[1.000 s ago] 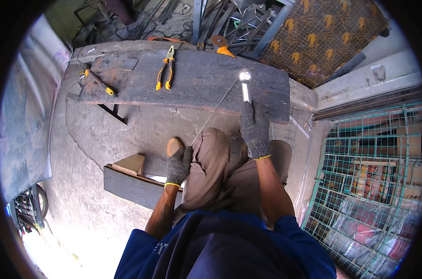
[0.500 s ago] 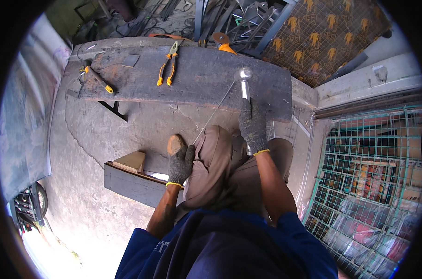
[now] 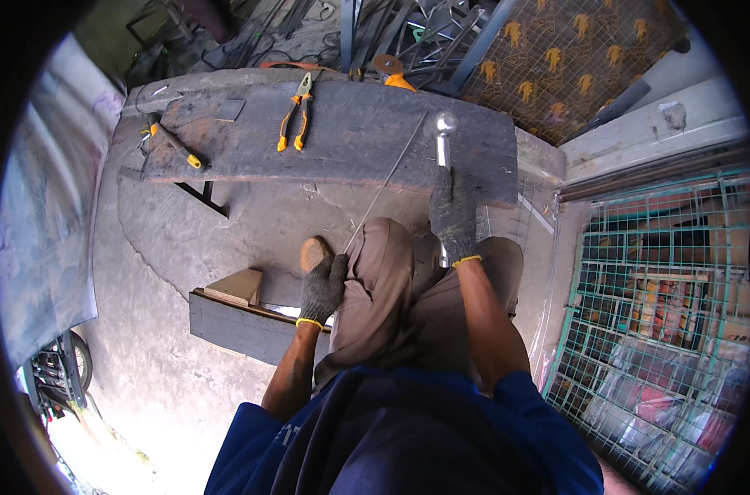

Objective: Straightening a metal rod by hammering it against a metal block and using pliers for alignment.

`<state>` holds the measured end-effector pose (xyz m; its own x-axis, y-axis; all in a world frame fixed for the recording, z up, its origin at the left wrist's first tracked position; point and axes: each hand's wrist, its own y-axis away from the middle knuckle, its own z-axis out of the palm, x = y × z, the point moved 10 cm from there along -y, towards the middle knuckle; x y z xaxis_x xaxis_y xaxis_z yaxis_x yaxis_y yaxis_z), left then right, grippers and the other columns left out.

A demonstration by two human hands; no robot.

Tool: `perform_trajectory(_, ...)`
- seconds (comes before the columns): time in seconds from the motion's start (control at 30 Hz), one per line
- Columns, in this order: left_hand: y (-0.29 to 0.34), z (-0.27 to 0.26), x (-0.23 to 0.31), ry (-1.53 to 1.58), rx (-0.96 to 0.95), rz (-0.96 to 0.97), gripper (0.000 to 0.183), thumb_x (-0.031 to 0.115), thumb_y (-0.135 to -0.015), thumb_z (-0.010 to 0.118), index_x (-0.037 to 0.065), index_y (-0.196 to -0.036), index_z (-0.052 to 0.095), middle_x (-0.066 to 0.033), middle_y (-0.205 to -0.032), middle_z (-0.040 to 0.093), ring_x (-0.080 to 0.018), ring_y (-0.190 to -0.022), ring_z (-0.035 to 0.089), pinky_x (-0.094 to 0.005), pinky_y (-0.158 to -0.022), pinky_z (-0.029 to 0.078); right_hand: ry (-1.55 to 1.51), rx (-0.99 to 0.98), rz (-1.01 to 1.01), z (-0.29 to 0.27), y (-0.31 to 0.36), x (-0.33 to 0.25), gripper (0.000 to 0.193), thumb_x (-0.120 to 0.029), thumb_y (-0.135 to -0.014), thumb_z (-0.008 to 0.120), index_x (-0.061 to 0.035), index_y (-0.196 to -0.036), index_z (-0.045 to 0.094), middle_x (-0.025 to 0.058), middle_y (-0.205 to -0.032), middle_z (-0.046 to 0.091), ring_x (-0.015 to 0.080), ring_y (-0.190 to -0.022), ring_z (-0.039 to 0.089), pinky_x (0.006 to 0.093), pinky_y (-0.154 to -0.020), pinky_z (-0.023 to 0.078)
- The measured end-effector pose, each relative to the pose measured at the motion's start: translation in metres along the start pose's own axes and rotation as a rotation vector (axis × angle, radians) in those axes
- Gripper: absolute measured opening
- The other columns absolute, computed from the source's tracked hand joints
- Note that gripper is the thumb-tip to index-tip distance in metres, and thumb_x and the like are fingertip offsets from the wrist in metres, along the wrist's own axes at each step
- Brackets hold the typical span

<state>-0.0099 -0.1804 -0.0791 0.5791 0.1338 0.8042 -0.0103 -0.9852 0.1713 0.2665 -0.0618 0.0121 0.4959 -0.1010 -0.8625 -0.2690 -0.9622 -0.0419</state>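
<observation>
My left hand [image 3: 323, 285], in a grey knit glove with a yellow cuff, is closed beside my left knee on a thin metal rod [image 3: 385, 183]. The rod slants up and right over a dark plank [image 3: 366, 124]. My right hand [image 3: 453, 214], gloved alike, is wrapped round a shiny metal bar with a ball end [image 3: 444, 139]. The ball points away from me above the plank's right part, and the bar's lower end shows below the glove. The rod's far tip appears just left of the ball; whether they touch I cannot tell.
Yellow-black pliers [image 3: 296, 114] and a yellow-handled tool [image 3: 174, 144] lie on the plank. Behind it are an orange tool with a round disc [image 3: 395, 74] and metal bars. A dark box-like piece [image 3: 243, 328] lies left of me; a green wire grille [image 3: 647, 313] stands right.
The rod's tip has moved farther away and slightly right. The ball end has shifted a little right and away. Both hands keep their hold.
</observation>
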Motion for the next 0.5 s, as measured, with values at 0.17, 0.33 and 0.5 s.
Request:
perform_trajectory(0.17, -0.003, 0.005, -0.001, 0.007, -0.028, 0.002, 0.039, 0.036, -0.102, 0.046, 0.001, -0.101, 0.065, -0.0282, -0.096, 0.064, -0.0479, -0.095, 0.061, -0.0498, -0.078, 0.048, 0.044, 0.127, -0.182, -0.006, -0.005, -0.026, 0.038, -0.031, -0.105, 0.045, 0.0047, -0.100, 0.059, 0.0297, -0.099, 0.060, 0.0472, -0.087, 0.056, 0.0505, -0.077, 0.045)
perform_trajectory(0.33, 0.000, 0.007, 0.001, -0.045, -0.068, 0.039, 0.039, 0.035, -0.102, 0.045, 0.000, -0.101, 0.064, -0.0283, -0.098, 0.064, -0.0485, -0.095, 0.060, -0.0506, -0.078, 0.048, 0.143, -0.119, -0.075, 0.021, -0.013, 0.005, 0.042, -0.038, -0.105, 0.043, 0.0019, -0.107, 0.057, 0.0318, -0.097, 0.061, 0.0515, -0.094, 0.058, 0.0554, -0.078, 0.045)
perform_trajectory(0.5, 0.000, 0.005, -0.001, -0.013, -0.034, 0.038, 0.039, 0.034, -0.102, 0.046, -0.001, -0.099, 0.064, -0.0289, -0.098, 0.064, -0.0490, -0.096, 0.060, -0.0502, -0.079, 0.047, 0.192, 0.067, -0.122, 0.001, 0.005, -0.013, 0.042, -0.039, -0.105, 0.043, 0.0011, -0.102, 0.057, 0.0336, -0.097, 0.061, 0.0535, -0.093, 0.057, 0.0577, -0.074, 0.044)
